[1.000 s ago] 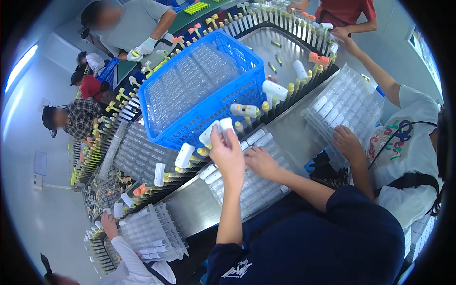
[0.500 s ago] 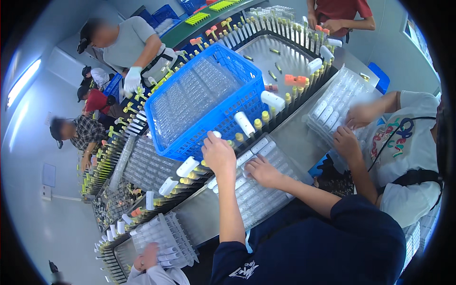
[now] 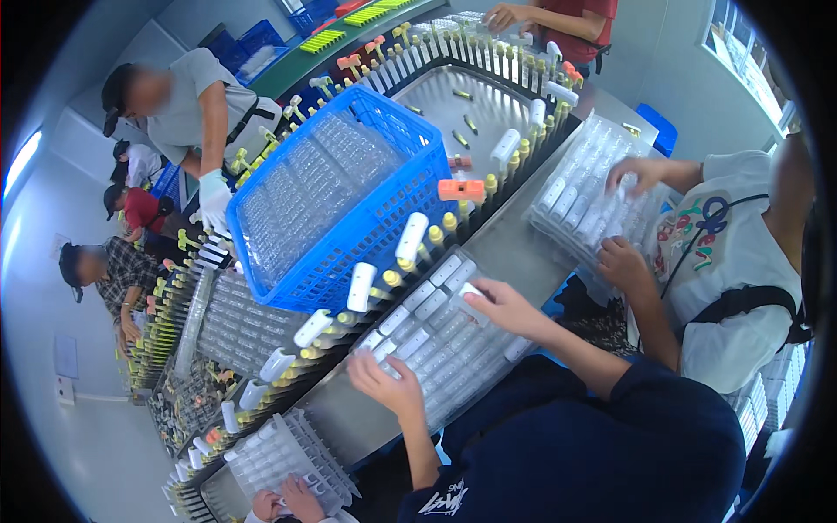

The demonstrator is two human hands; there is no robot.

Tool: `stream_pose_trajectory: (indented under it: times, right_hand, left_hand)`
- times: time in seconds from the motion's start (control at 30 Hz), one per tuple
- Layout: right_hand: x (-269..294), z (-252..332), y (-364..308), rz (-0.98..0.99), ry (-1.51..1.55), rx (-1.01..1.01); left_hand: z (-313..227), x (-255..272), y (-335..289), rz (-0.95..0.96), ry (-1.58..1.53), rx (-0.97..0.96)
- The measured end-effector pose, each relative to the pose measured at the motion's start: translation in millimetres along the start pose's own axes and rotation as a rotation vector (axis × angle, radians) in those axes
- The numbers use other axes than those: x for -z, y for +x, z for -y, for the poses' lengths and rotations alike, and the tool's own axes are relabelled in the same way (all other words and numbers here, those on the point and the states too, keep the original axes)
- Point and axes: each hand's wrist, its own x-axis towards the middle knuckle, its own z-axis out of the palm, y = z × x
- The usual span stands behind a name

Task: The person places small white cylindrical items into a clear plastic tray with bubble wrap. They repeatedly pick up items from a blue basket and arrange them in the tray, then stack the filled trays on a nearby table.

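A clear plastic tray (image 3: 453, 349) with white oblong housings in its upper rows lies in front of me. My right hand (image 3: 506, 311) is over its right side, fingers pinching a white housing (image 3: 472, 293). Near the tray's left edge hovers my left hand (image 3: 384, 383), its fingers spread and a bit blurred, nothing visible in them. Beyond the tray runs a row of yellow-tipped posts. Some carry white housings, among them one upright housing (image 3: 361, 288) and another (image 3: 412, 237) to its right.
A blue basket (image 3: 418, 187) stacked with clear trays stands beyond the posts. An orange piece (image 3: 460, 190) sits at its right. At my right, a co-worker handles another tray (image 3: 571, 192); other hands work over a tray (image 3: 261, 458) at lower left. More people stand across the line.
My left hand has left the posts and come back toward the tray; a white housing stands where it was. My right hand has lifted a housing. The view has shifted.
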Motion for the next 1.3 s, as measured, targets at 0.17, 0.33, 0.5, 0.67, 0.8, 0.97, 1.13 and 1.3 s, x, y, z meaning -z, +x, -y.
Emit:
stream_pose_trajectory:
  times: [0.17, 0.33, 0.5, 0.67, 0.8, 0.97, 1.13, 1.3]
  right_hand:
    - [17.7, 27.0, 1.6, -0.287, -0.087, 0.134]
    - [1.8, 82.3, 48.6, -0.518, -0.576, 0.561]
    - [-34.0, 103.5, 111.4, -0.323, -0.89, 0.776]
    - [-92.0, 61.8, 133.6, -0.228, -1.072, 0.771]
    - [-121.6, 54.9, 112.4, -0.265, -1.053, 0.839]
    - [-141.7, 59.7, 110.7, -0.063, -0.962, 0.795]
    - [-165.3, 71.8, 116.2, 0.167, -0.855, 0.805]
    - [-197.2, 76.4, 116.9, 0.26, -0.747, 0.768]
  left_hand:
    - [8.1, -7.0, -86.8, 0.316, -0.216, 0.106]
    - [8.7, -3.3, -61.1, 0.248, -0.21, 0.062]
    - [12.0, -1.7, -25.9, 0.202, -0.239, 0.05]
    - [17.6, -13.3, -27.0, 0.269, -0.25, 0.082]
    - [29.6, -21.1, -34.0, 0.35, -0.228, 0.113]
    - [36.2, -21.9, -34.2, 0.376, -0.227, 0.087]
    - [19.9, -2.6, 33.3, 0.0, -0.46, 0.159]
    - [52.2, -8.5, 81.0, -0.152, -0.741, 0.48]
